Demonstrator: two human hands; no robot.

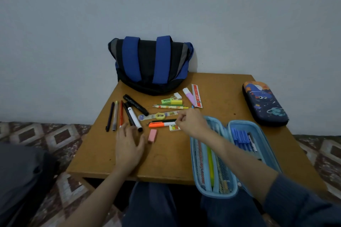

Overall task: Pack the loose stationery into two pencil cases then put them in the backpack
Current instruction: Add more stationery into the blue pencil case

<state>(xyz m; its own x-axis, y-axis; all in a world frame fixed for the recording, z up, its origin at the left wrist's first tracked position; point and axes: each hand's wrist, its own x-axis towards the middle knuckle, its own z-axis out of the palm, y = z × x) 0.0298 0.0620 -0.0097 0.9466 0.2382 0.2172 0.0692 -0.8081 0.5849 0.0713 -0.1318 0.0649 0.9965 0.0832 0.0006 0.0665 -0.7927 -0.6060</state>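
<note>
Loose stationery lies across the wooden table (166, 160). My right hand (190, 122) pinches the white end of an orange marker (158, 124) that lies flat. A light blue pencil case (230, 155) lies open at the front right, with pens inside. My left hand (127, 143) rests flat, fingers straight, touching a black-and-white marker (134, 119). A pink eraser (152, 135) sits beside its thumb. A dark blue pencil case (263, 103) lies closed at the far right. The blue-and-black backpack (151, 64) stands against the wall.
Several pens (115, 116) lie in a row at the left. A yellow sharpener (160, 115), patterned ruler, pencils (168, 106), small erasers (177, 96), a lilac highlighter (189, 96) and a red ruler (197, 96) lie near the backpack. Patterned floor surrounds the table.
</note>
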